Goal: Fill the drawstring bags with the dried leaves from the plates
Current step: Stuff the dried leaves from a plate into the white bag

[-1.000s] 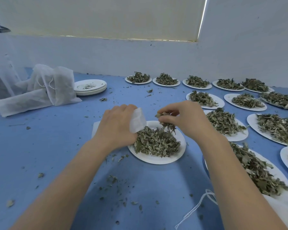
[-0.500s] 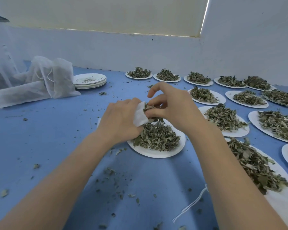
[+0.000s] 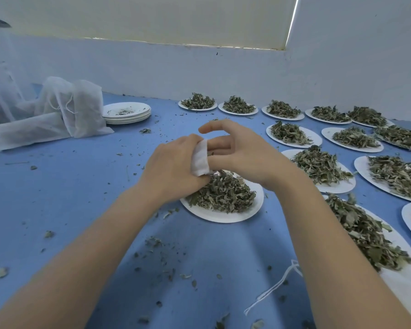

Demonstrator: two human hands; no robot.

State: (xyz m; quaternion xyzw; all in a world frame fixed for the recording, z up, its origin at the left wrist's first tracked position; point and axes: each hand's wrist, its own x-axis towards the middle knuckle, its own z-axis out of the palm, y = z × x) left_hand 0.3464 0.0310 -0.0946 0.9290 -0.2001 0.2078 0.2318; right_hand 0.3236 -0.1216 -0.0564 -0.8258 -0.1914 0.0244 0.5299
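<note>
While the left hand [image 3: 173,167] grips the small white cloth drawstring bag [image 3: 200,158] with its mouth turned toward the right, the right hand [image 3: 237,155] is just beside it, its fingers [image 3: 220,144] pushed into the mouth and its thumb lifted free. I cannot tell whether these fingers pinch any leaves. The heap of dried green leaves [image 3: 223,192] lies directly under both hands on the round white paper plate [image 3: 252,210], near the front edge of the blue table [image 3: 69,186], so the right hand is nearer for the next pinch, I judge.

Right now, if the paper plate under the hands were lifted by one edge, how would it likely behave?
The paper plate looks thin, so it would probably flex or sag. Its dried leaves sit in a loose heap, so tilting would likely spill some; crumbs already dot the blue table. It is probably light.
</note>
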